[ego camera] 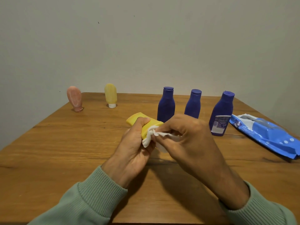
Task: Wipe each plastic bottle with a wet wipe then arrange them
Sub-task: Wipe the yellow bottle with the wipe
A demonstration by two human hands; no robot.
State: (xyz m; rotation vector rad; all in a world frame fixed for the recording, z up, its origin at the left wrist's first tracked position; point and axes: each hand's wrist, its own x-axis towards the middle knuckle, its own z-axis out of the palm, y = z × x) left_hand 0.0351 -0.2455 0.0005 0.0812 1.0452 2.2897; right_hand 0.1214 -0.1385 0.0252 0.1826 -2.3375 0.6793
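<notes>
Left hand [134, 148]: fingers and thumb clamped round yellow bottle [136, 118], held tilted above table [65, 143] centre
Right hand [186, 140]: fingertips pinched together on white wet wipe [148, 140], pressing it against that bottle's near side
Far left: pink bottle [74, 99] and pale yellow bottle [110, 95], standing cap-down, well apart
Far right: left blue bottle [166, 106], middle blue bottle [193, 104], right blue bottle [221, 114], all upright
Right edge: blue wipes pack [266, 135], lying flat just beside right blue bottle

Dim warm light, soft shadows spread across the table [48, 151], faint sheen showed on the wipes pack [267, 137], edges bowed, focus was soft.
</notes>
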